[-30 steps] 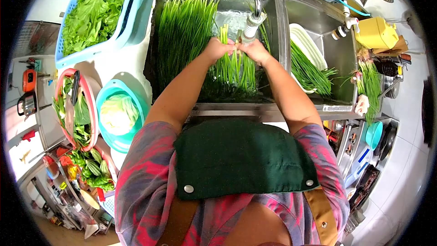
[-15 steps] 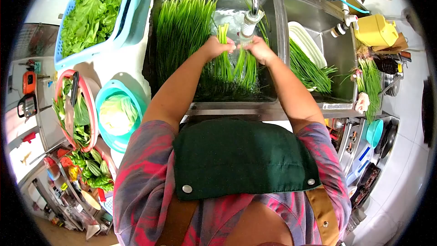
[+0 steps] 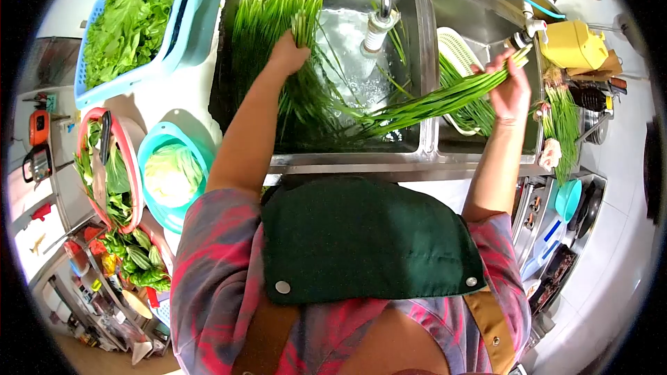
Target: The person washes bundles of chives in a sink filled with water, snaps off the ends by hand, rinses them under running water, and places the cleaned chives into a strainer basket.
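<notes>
My left hand (image 3: 290,54) is closed round the pale ends of a green stalk bunch, beside the large pile of green stalks (image 3: 257,35) in the left basin. Over the right basin, my right hand (image 3: 509,87) grips another bunch of stalks (image 3: 438,102) near its pale ends; the bunch stretches back across the divider, its tips in the left basin. Water runs from the faucet (image 3: 375,31) between my hands. More stalks (image 3: 462,90) lie in the right basin in a white basket (image 3: 455,47).
Left of the sink stand a blue basket (image 3: 82,73) of lettuce, a teal bowl (image 3: 201,149) with pale cabbage and a pink-rimmed basin (image 3: 142,198) of greens. At the right are a yellow container (image 3: 573,45) and rooted green onions (image 3: 564,121).
My hands have moved apart from under the faucet. The left went to the pile with its bunch; the right swung over the right basin, drawing its bunch across the divider.
</notes>
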Demonstrator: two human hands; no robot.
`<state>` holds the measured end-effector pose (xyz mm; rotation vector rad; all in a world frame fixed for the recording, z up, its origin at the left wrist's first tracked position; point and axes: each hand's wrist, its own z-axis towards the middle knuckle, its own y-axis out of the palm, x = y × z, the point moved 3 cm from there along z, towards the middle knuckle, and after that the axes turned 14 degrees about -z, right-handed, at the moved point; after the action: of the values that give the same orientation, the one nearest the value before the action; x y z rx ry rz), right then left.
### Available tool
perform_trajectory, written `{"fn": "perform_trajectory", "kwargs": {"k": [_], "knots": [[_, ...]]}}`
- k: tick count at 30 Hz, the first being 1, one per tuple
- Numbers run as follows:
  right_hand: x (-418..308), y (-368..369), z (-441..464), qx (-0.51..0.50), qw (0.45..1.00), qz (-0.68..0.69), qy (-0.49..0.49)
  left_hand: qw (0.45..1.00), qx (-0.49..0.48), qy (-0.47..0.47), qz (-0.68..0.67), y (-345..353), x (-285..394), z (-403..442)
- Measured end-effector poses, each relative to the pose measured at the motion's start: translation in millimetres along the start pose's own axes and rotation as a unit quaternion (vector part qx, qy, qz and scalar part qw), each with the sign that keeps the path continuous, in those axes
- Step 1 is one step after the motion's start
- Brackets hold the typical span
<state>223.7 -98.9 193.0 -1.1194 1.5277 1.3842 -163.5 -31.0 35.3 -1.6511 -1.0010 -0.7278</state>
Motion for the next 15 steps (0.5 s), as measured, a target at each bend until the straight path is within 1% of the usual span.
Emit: {"fn": "perform_trajectory", "kwargs": {"k": [3,4,5,6,7,8,9,10,12,14,15], "knots": [[-35.6,-1.3,3.8,-0.002,0.998,0.003,-0.069,0.982,0.079,0.061,0.159,-4.3,4.4,6.6],[-43.2,-1.6,2.5,0.028,0.997,-0.006,-0.067,0.996,-0.004,0.046,0.081,3.7,2.3,10.0],[-47.0,0.4,2.5,0.019,0.998,0.01,-0.057,0.996,-0.087,0.031,0.001,15.6,0.4,12.8],[-48.9,2.5,1.6,0.01,0.999,0.024,-0.047,0.982,-0.17,0.016,-0.079,28.2,2.7,13.5],[-47.8,7.8,0.2,0.007,0.999,0.021,-0.044,0.952,-0.244,-0.013,-0.183,45.0,12.8,6.5],[-44.5,16.0,-1.2,0.003,0.999,0.017,-0.039,0.905,-0.313,-0.04,-0.285,66.0,25.3,-4.3],[-38.7,20.4,-3.3,0.026,0.999,0.019,-0.022,0.898,-0.328,-0.026,-0.293,86.6,35.9,-9.7],[-34.6,28.3,-4.0,0.002,1.0,0.018,-0.024,0.89,-0.342,-0.012,-0.302,107.6,43.0,-14.8],[-21.5,33.5,-3.3,-0.028,0.999,0.026,-0.02,0.843,-0.397,-0.016,-0.364,142.7,50.0,-29.6],[-15.6,41.2,-4.5,0.013,1.0,0.01,-0.012,0.847,-0.464,-0.037,-0.257,186.6,27.2,-28.6],[-19.6,41.8,-8.1,0.019,1.0,0.011,-0.017,0.867,-0.48,-0.047,-0.127,181.0,37.6,-34.9]]}}
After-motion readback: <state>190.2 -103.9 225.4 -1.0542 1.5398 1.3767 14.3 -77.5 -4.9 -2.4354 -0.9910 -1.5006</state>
